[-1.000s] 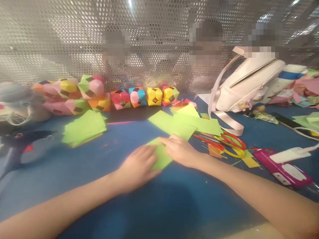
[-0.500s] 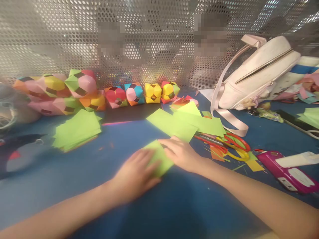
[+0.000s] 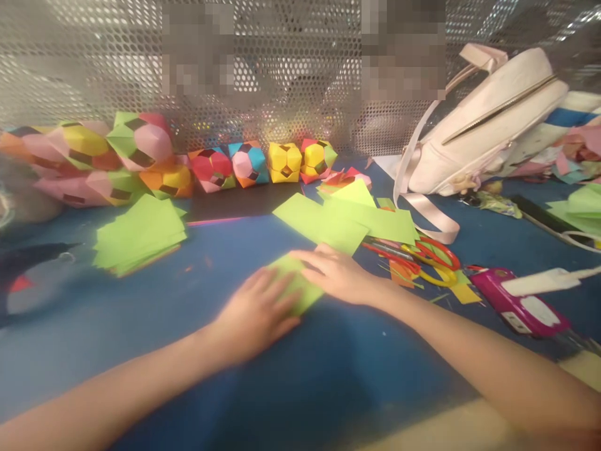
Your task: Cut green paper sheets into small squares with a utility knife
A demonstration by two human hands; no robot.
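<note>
Green sheet [image 3: 310,295] on the blue tabletop [image 3: 300,391]

Our left hand [image 3: 256,313] lies spread wide over it; our right hand [image 3: 342,275] rests on its right side, though whether it pinches we cannot tell. Tabletop stretches between our forearms to its near edge. Scissors [image 3: 425,257] and a magenta case [image 3: 509,305], its white label unreadable, lie right.

From head height, the camera looks forward and down across the blue table [image 3: 291,376] toward a perforated screen [image 3: 300,75].
</note>
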